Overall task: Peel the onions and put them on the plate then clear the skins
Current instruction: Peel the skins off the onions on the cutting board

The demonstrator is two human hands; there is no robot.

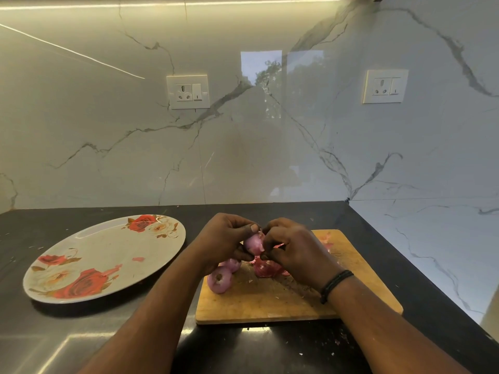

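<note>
Both hands, left hand (224,238) and right hand (294,247), are pinching a pale purple onion (253,242) above the wooden chopping board (270,303); its axis is unclear. Two peeled onions (220,279) and red skins (266,268) are lying on the board; the floral plate (108,255) is sitting left of it.

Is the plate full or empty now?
Empty of onions: the plate shows only its flower print and maybe one small pink scrap. Two onions lie on the board.

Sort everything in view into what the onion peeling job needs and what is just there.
Job:
- held onion, gripped by left hand and right hand
- peeled onions
- skins
- cutting board
- floral plate

Just there:
- wall sockets
- wristband
</note>
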